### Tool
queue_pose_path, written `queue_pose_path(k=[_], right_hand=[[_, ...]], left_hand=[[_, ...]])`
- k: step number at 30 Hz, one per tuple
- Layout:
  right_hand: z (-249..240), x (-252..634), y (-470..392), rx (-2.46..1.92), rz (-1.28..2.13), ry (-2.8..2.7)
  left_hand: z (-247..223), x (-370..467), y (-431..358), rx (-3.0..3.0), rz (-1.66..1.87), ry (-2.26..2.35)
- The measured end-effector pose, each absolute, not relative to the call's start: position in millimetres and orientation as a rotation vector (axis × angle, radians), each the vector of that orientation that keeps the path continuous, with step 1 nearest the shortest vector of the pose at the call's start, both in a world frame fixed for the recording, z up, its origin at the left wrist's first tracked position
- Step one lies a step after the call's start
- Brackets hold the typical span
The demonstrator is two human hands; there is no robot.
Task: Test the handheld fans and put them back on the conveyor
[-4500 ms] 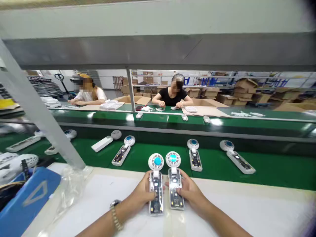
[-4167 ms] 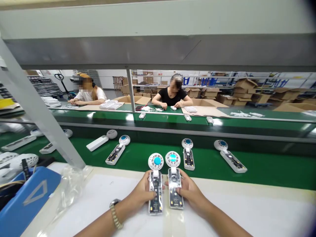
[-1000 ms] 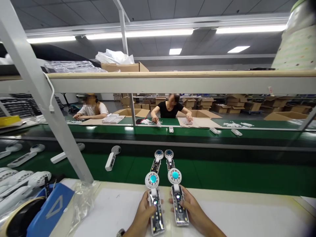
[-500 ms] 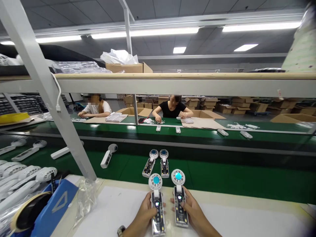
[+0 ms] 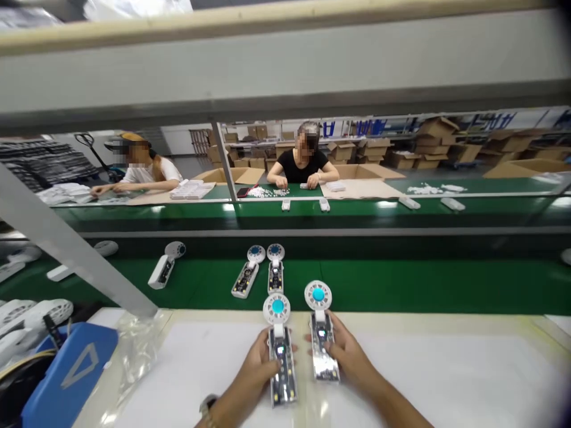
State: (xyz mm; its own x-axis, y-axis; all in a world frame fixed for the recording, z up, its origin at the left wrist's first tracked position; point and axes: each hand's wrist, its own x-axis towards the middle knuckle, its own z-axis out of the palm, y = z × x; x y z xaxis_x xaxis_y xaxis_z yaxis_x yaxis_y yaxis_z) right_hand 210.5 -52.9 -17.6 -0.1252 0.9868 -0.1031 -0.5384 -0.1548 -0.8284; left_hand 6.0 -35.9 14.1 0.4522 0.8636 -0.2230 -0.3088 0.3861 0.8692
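Observation:
My left hand [image 5: 259,365] is wrapped round a white handheld fan [image 5: 282,380] with a clear front, its thumb lying on the handle. A matching handheld fan [image 5: 318,297] is gripped by my right hand [image 5: 350,351], the thumb also on its front. Both fans stand side by side, heads pointing away from me, blue discs in the middle and a small lit display on each handle. Just beyond them, two more such fans [image 5: 245,279] [image 5: 275,270] lie on the green conveyor belt [image 5: 379,282].
Another fan [image 5: 163,267] lies farther left on the belt. A slanted metal post [image 5: 84,255] and a blue holder [image 5: 71,374] stand at the left, beside a clear plastic bag [image 5: 138,351]. Two people [image 5: 301,160] [image 5: 149,169] work across the line. A shelf beam [image 5: 285,65] crosses above.
The camera view has tipped downward and shifted. The two fans on the belt now appear farther left. Both hands keep hold of their fans.

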Motion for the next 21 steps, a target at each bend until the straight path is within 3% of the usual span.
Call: queue_pose_path(k=[21], right_hand=[[-2,208,-60,-0.797,1.573,-0.868]], left_hand=[[24,7,-37,0.935,0.789,0.713]])
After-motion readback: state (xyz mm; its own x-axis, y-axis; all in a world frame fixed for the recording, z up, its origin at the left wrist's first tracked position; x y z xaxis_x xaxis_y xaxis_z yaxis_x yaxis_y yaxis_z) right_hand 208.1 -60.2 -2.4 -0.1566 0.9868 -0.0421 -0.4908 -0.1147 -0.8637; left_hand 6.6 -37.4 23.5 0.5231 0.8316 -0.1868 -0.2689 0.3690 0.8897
